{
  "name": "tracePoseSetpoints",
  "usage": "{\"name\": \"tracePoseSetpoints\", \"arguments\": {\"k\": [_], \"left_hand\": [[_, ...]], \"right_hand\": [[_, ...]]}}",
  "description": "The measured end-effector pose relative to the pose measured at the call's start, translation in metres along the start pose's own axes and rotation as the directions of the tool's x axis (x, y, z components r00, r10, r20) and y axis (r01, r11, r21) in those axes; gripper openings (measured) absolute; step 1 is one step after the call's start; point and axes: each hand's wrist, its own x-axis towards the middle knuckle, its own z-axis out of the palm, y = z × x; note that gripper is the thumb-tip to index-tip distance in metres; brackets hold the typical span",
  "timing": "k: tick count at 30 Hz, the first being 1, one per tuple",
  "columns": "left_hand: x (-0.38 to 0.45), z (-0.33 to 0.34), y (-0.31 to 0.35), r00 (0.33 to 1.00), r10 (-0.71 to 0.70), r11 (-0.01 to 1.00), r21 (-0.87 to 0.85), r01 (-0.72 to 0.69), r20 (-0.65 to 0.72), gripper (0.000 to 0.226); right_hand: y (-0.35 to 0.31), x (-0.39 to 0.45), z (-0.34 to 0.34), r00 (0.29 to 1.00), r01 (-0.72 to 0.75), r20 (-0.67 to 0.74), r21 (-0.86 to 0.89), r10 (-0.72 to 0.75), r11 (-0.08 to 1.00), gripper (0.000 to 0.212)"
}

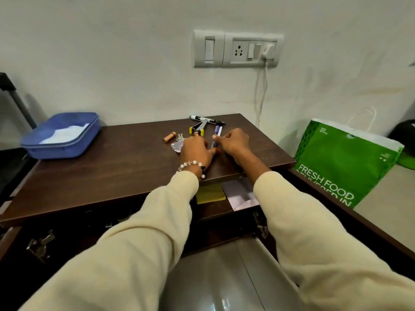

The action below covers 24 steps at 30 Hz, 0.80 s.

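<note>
On the dark wooden table (116,167) lies a small heap of items. My right hand (233,142) pinches two pens (217,133), one purple and one white, between thumb and fingers. My left hand (196,151), with a bead bracelet on the wrist, rests over a clear plastic packet (176,146) and a set of keys (181,137); what its fingers hold is hidden. Behind the hands lie a black marker (207,119), a yellow and black tool (197,129) and a copper-coloured tube (169,137).
A blue box (61,135) with white paper inside sits at the table's left end. A green paper bag (345,162) stands to the right. A wall socket (238,49) with a plugged charger hangs above. Yellow sticky notes (210,194) lie on a lower shelf.
</note>
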Motion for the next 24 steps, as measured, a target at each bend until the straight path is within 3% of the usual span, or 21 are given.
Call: {"name": "tracePoseSetpoints", "arguments": {"k": [2,5,8,10,13,15,19,21,24], "left_hand": [[0.002,0.000,0.000,1.000,-0.010,1.000,0.010,0.010,-0.004,0.037],[0.003,-0.001,-0.001,1.000,-0.016,1.000,-0.002,0.016,-0.007,0.033],[0.000,-0.001,0.003,1.000,-0.002,0.998,0.060,0.003,-0.026,0.031],[-0.005,-0.003,0.007,0.998,0.008,0.991,0.131,0.000,-0.055,0.028],[-0.014,-0.006,0.012,0.995,0.023,0.975,0.221,-0.001,-0.094,0.026],[-0.021,-0.008,0.014,0.995,0.032,0.969,0.245,-0.008,-0.091,0.026],[-0.039,-0.015,0.016,0.991,0.015,0.982,0.191,0.011,-0.135,0.030],[-0.052,-0.018,0.014,0.979,-0.003,0.994,0.105,0.025,-0.201,0.030],[-0.073,-0.015,0.010,0.955,0.055,0.995,-0.060,-0.075,-0.291,0.027]], "right_hand": [[-0.002,0.008,0.008,1.000,-0.018,-0.007,-0.037,0.018,0.999,0.040],[-0.007,0.007,0.005,0.999,-0.034,-0.019,-0.022,0.034,0.999,0.029],[-0.008,0.005,-0.005,0.998,-0.049,-0.035,-0.011,0.049,0.999,0.037],[-0.008,0.001,-0.010,0.998,-0.035,-0.055,-0.063,0.031,0.997,0.035],[-0.008,-0.007,-0.013,0.996,0.004,-0.086,-0.231,-0.024,0.973,0.016],[-0.007,-0.011,-0.018,0.996,0.007,-0.084,-0.351,-0.039,0.936,0.030],[0.000,-0.022,-0.040,0.995,-0.011,-0.094,-0.391,-0.028,0.920,0.039],[0.010,-0.030,-0.049,0.992,-0.041,-0.123,-0.284,0.006,0.958,0.043],[0.021,-0.050,-0.065,0.994,-0.095,-0.049,0.107,0.100,0.990,0.027]]}}
